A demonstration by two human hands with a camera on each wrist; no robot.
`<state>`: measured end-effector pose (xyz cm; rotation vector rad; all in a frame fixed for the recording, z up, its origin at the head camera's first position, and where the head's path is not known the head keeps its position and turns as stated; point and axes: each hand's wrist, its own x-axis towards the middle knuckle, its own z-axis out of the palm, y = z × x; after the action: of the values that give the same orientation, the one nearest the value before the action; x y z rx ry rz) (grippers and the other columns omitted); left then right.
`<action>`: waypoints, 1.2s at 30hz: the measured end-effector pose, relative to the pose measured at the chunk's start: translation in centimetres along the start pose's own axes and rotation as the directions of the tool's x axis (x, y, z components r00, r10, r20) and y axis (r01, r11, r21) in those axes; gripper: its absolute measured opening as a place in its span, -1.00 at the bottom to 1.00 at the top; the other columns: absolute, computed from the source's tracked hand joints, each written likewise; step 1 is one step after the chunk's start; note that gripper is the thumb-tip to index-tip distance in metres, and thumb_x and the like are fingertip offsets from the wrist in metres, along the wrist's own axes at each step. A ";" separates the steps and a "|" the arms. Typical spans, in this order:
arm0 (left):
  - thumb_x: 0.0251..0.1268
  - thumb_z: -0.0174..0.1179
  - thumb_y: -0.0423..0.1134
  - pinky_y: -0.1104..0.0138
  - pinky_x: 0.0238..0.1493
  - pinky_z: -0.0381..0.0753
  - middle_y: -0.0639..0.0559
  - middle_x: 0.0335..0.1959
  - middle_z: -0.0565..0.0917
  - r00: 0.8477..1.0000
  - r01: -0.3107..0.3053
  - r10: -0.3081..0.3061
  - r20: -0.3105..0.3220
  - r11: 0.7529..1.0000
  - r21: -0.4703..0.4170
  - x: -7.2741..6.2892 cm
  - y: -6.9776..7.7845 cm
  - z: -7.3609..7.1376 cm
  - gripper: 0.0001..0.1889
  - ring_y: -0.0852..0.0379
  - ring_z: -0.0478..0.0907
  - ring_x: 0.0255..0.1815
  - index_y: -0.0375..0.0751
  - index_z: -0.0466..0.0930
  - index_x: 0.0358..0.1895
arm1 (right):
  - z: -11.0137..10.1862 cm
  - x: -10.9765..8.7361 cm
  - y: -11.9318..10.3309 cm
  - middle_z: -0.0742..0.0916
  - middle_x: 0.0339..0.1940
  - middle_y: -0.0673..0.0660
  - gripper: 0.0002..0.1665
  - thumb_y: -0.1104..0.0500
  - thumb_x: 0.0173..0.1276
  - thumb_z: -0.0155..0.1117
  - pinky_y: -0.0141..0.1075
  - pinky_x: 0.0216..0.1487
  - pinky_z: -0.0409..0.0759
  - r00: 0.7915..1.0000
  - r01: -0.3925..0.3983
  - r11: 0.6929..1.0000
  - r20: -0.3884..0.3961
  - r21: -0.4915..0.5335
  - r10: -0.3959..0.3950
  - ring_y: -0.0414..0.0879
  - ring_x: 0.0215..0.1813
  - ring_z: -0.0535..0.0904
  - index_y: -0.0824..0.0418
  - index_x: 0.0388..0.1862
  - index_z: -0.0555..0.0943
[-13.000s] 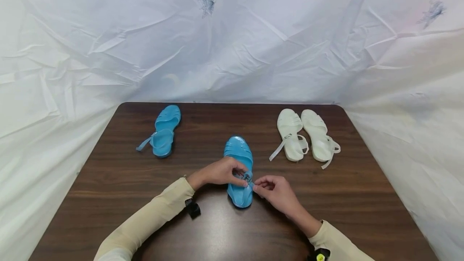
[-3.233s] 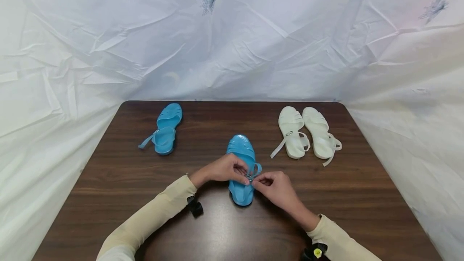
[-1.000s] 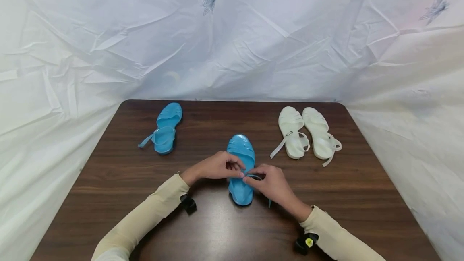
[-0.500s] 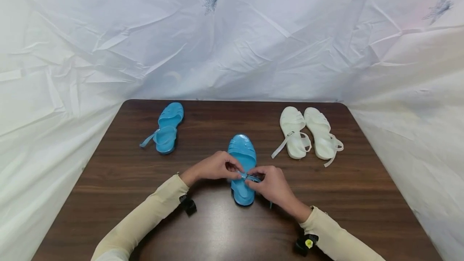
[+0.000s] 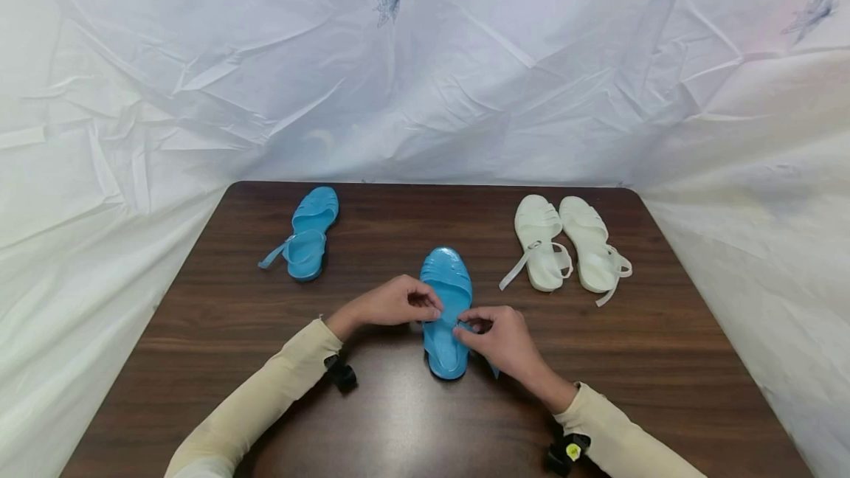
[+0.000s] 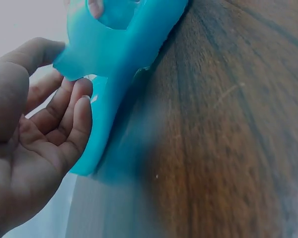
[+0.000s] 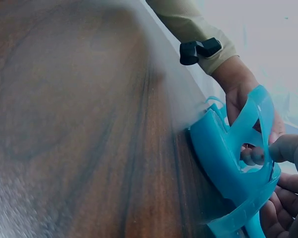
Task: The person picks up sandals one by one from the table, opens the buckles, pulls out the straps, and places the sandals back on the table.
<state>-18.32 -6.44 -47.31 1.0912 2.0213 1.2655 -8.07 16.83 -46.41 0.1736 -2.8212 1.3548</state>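
Note:
A blue jelly sandal (image 5: pixel 446 345) lies on the table between my hands, toe pointing away. At its left side my left hand (image 5: pixel 392 302) pinches the blue side tab (image 6: pixel 84 62) between thumb and fingers, seen in the left wrist view. My right hand (image 5: pixel 499 338) pinches the blue ankle strap (image 7: pixel 256 198) at the sandal's right side. The strap's loose end (image 5: pixel 494 370) hangs out below that hand. In the head view, bare insole shows between the fingertips of the two hands. The buckle is mostly hidden by my right fingers.
Another blue sandal (image 5: pixel 312 234) lies at the back left, strap loose. Two white sandals (image 5: pixel 543 271) stand side by side at the back right. The brown wooden table (image 5: pixel 219 345) ends at a white sheet (image 5: pixel 425 94). Black wrist cameras (image 5: pixel 341 375) sit on both sleeves.
Earlier the strap was held at the buckle over the insole. Over the last second my hands have drawn apart, and the strap has come away from the left side tab.

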 end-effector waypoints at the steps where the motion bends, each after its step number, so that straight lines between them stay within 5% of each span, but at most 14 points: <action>1: 0.48 0.26 -0.19 0.28 -0.11 0.71 0.14 -0.18 0.77 1.000 0.004 -0.004 -0.003 1.000 -0.006 0.1 0.1 0.1 -0.78 0.19 0.70 -0.15 -0.20 0.73 0.04 | 0.0 0.0 0.0 0.76 -0.45 -0.13 -0.85 0.16 0.17 0.61 -0.39 -0.30 0.64 1.000 -0.001 1.000 -0.005 0.006 0.001 -0.29 -0.35 0.65 0.09 -0.27 0.83; 13: 0.41 0.35 -0.19 0.34 -0.19 0.69 0.15 -0.13 0.81 0.998 -0.060 0.060 -0.036 0.998 -0.005 1.0 -0.1 1.4 -0.84 0.26 0.69 -0.23 -0.04 0.82 -0.03 | 0.3 0.1 0.1 0.77 -0.43 -0.11 -0.86 0.17 0.20 0.58 -0.39 -0.30 0.67 1.000 -0.026 1.000 -0.010 0.016 0.026 -0.29 -0.35 0.66 0.12 -0.26 0.82; 19: 0.38 0.37 -0.13 0.36 -0.34 0.64 0.22 -0.18 0.81 0.999 -0.027 0.028 -0.043 1.000 0.015 0.4 0.0 0.9 -0.82 0.21 0.66 -0.37 -0.03 0.83 -0.04 | 0.2 0.0 0.2 0.77 -0.43 -0.09 -0.87 0.17 0.20 0.56 -0.40 -0.30 0.66 0.999 -0.037 0.999 0.010 0.030 0.037 -0.28 -0.35 0.66 0.12 -0.27 0.81; 36: 0.50 0.25 -0.15 0.27 -0.21 0.72 0.14 -0.13 0.79 1.000 -0.002 0.001 -0.019 1.000 -0.025 0.8 0.1 1.0 -0.78 0.19 0.70 -0.24 -0.09 0.76 0.06 | 0.3 0.1 0.3 0.77 -0.44 -0.08 -0.86 0.16 0.19 0.60 -0.40 -0.33 0.66 1.000 -0.026 0.999 -0.012 0.038 0.027 -0.28 -0.36 0.66 0.14 -0.28 0.82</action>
<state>-17.96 -5.28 -47.66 1.0734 2.0140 1.3028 -8.23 16.80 -46.84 0.1276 -2.7988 1.4097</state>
